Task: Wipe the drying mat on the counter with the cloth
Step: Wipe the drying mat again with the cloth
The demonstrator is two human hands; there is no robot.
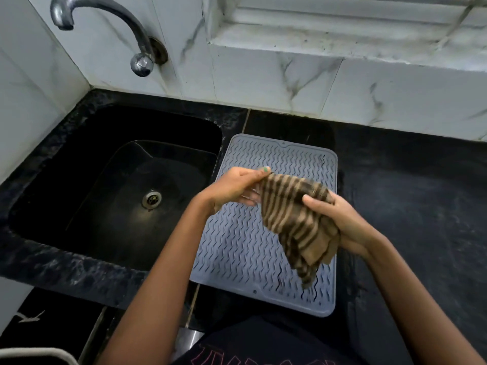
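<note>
Pink lettering runs across the dark shirt point(263, 349) at six o'clock, but it is cut off by the frame edge and cannot be read. No brand or label shows on anything else.

The counter point(411, 196) is black, speckled stone, with a seam running back from the mat's far left corner toward the wall. Set into it at nine o'clock is a black sink point(87, 206) with a metal drain point(151, 198) at its bottom. A curved chrome tap point(105, 25) comes out of the wall at eleven o'clock. The walls are white tiles with grey marble veining point(290, 83), and a dusty white ledge point(342, 35) runs along at one o'clock.

The grey drying mat point(237, 246) lies flat on the counter at the centre, just right of the sink, its surface covered in wavy ridges.

Above it, both hands hold the brown-and-tan striped cloth point(295, 222) in the air. The left hand point(234, 188) pinches the cloth's upper corner between thumb and fingers; the right hand point(340, 219) is closed around the bunched right side. The cloth's loose end hangs toward the mat's near right part; whether it touches cannot be told.
</note>
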